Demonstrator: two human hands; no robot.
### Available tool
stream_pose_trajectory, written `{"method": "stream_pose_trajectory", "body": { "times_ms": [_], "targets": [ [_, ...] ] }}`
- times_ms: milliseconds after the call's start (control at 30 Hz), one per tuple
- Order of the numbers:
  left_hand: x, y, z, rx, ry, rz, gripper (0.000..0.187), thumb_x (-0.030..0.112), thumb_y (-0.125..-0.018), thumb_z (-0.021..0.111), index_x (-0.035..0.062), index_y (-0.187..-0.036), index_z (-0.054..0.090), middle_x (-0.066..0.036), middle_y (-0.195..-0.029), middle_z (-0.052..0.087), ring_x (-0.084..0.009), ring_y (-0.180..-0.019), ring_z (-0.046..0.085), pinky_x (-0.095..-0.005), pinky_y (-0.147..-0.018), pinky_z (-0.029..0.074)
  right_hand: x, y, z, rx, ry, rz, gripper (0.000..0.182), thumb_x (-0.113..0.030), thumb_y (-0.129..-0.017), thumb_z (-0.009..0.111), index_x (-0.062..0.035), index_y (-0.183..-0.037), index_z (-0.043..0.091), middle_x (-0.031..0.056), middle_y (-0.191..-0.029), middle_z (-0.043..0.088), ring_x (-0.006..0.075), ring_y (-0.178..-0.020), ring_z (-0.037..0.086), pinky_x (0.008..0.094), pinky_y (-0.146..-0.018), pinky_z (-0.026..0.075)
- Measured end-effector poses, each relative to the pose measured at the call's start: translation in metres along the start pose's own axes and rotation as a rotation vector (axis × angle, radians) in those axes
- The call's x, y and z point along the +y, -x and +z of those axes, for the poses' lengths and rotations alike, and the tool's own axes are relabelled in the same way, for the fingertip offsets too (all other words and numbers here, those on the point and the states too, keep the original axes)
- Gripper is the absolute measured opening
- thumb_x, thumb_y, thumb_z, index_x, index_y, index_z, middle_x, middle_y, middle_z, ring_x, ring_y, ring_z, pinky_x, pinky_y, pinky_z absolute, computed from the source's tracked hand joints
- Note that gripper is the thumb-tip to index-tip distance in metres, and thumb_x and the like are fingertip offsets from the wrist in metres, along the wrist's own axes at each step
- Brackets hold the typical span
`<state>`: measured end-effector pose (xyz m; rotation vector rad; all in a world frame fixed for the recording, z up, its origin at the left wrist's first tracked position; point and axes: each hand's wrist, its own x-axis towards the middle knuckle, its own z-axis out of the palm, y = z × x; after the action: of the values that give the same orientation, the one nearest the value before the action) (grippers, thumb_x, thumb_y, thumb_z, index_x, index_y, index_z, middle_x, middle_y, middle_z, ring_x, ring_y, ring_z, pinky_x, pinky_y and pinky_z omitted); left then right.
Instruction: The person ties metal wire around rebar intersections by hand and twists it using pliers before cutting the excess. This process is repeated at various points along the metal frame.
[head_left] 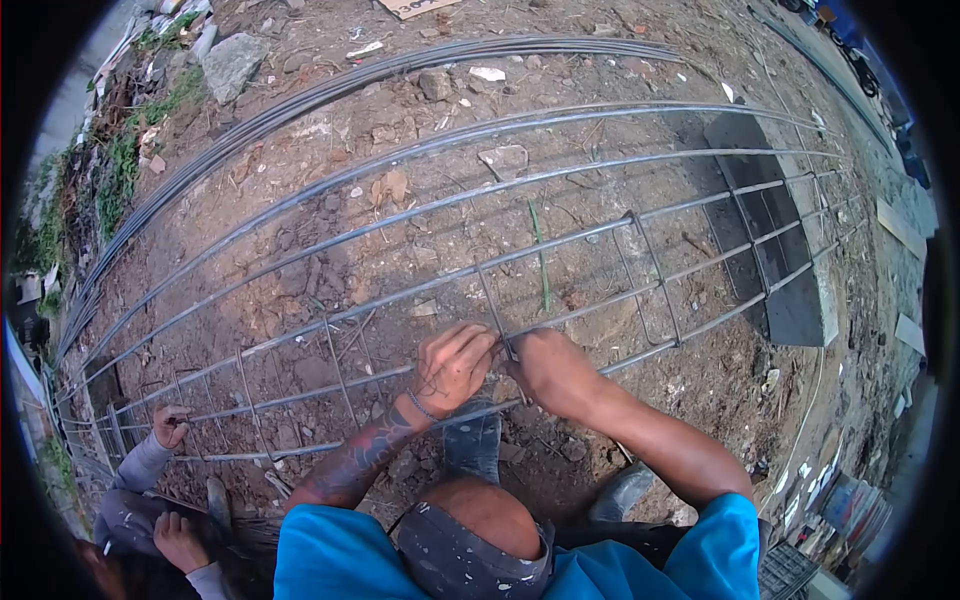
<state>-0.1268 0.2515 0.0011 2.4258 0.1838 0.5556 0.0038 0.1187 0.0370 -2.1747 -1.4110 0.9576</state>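
Note:
A long cage of steel rebar (395, 293) with square stirrups spans the view in front of me. My left hand (455, 365) is closed with fingers curled at a bar, close beside the foot of a stirrup (490, 300). Right against the other side of that stirrup is my right hand (555, 370), closed in a fist, knuckles up, its fingertips hidden beneath. The two hands nearly meet at the crossing of bar and stirrup. What the fingers hold there I cannot make out.
Another person's hand (172, 425) is at the cage's left end. A dark block (765, 225) supports the right part. Loose rebar rods (330, 95) lie beyond on rough soil. A large stone (235, 66) sits at upper left. My boot (472, 445) is under the cage.

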Motion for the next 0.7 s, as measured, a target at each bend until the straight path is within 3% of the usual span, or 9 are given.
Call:
{"method": "stream_pose_trajectory", "body": {
  "times_ms": [133,200,233,333,567,633,667,700],
  "targets": [
    [0.013,-0.002,-0.007,-0.009,0.029,-0.141,0.016,0.008,-0.077,0.070,0.0038,-0.092,0.066,-0.010,-0.095,0.066,-0.0293,-0.083,0.067,-0.0368,-0.068,0.054,0.005,0.002,-0.034,-0.185,-0.049,-0.003,0.020,-0.013,-0.087,0.059,0.0055,-0.090,0.063,0.0277,-0.083,0.063,0.0427,-0.080,0.063,0.0475,-0.071,0.048],
    [0.013,-0.001,-0.004,0.026,0.107,-0.223,0.016,0.010,-0.078,0.071,0.0043,-0.092,0.068,-0.009,-0.094,0.067,-0.0286,-0.083,0.066,-0.0363,-0.067,0.053,0.011,0.014,-0.022,0.047,-0.297,-0.061,0.018,-0.012,-0.088,0.057,0.0028,-0.094,0.065,0.0295,-0.083,0.063,0.0424,-0.081,0.063,0.0475,-0.071,0.050],
    [0.014,-0.002,-0.001,0.032,0.114,-0.230,0.016,0.010,-0.078,0.071,0.0043,-0.092,0.068,-0.009,-0.094,0.067,-0.0286,-0.083,0.066,-0.0363,-0.067,0.053,0.009,0.022,-0.017,0.108,-0.300,-0.009,0.020,-0.010,-0.089,0.055,0.0001,-0.103,0.065,0.0276,-0.080,0.063,0.0437,-0.077,0.063,0.0477,-0.070,0.050],
    [0.014,0.000,0.002,0.033,0.178,-0.321,0.014,0.006,-0.077,0.073,0.0026,-0.089,0.069,-0.011,-0.092,0.069,-0.0293,-0.085,0.067,-0.0373,-0.072,0.054,-0.002,0.028,-0.012,0.143,-0.321,0.093,0.021,-0.008,-0.089,0.053,0.0010,-0.104,0.064,0.0273,-0.077,0.063,0.0436,-0.076,0.063,0.0480,-0.070,0.050],
    [0.011,0.001,0.005,0.120,0.132,-0.156,0.012,0.000,-0.072,0.073,0.0013,-0.083,0.069,-0.010,-0.088,0.068,-0.0282,-0.083,0.066,-0.0361,-0.071,0.054,-0.003,0.020,-0.018,0.134,-0.214,0.024,0.018,-0.007,-0.087,0.053,0.0044,-0.096,0.064,0.0273,-0.075,0.063,0.0446,-0.076,0.063,0.0489,-0.070,0.051],
    [0.011,0.004,0.003,0.133,0.126,-0.133,0.013,-0.002,-0.071,0.072,0.0010,-0.083,0.069,-0.010,-0.088,0.068,-0.0286,-0.084,0.066,-0.0363,-0.071,0.054,-0.023,0.018,-0.040,-0.077,-0.002,0.089,0.016,-0.007,-0.084,0.055,0.0038,-0.088,0.066,0.0242,-0.077,0.065,0.0429,-0.076,0.065,0.0491,-0.069,0.052],
    [0.012,0.002,0.000,0.110,0.127,-0.105,0.014,-0.003,-0.070,0.070,0.0009,-0.083,0.068,-0.010,-0.088,0.067,-0.0294,-0.085,0.066,-0.0369,-0.071,0.053,-0.031,0.012,-0.048,-0.079,0.001,0.088,0.016,-0.007,-0.084,0.055,0.0038,-0.088,0.066,0.0242,-0.077,0.065,0.0429,-0.076,0.065,0.0491,-0.069,0.052],
    [0.012,0.000,-0.002,0.088,0.126,-0.072,0.015,-0.005,-0.069,0.068,0.0008,-0.083,0.068,-0.010,-0.089,0.067,-0.0302,-0.086,0.065,-0.0374,-0.071,0.053,-0.039,0.002,-0.057,-0.169,0.203,-0.003,0.015,-0.008,-0.083,0.057,0.0009,-0.086,0.068,0.0207,-0.079,0.067,0.0389,-0.078,0.067,0.0472,-0.071,0.052]
  ]
}}
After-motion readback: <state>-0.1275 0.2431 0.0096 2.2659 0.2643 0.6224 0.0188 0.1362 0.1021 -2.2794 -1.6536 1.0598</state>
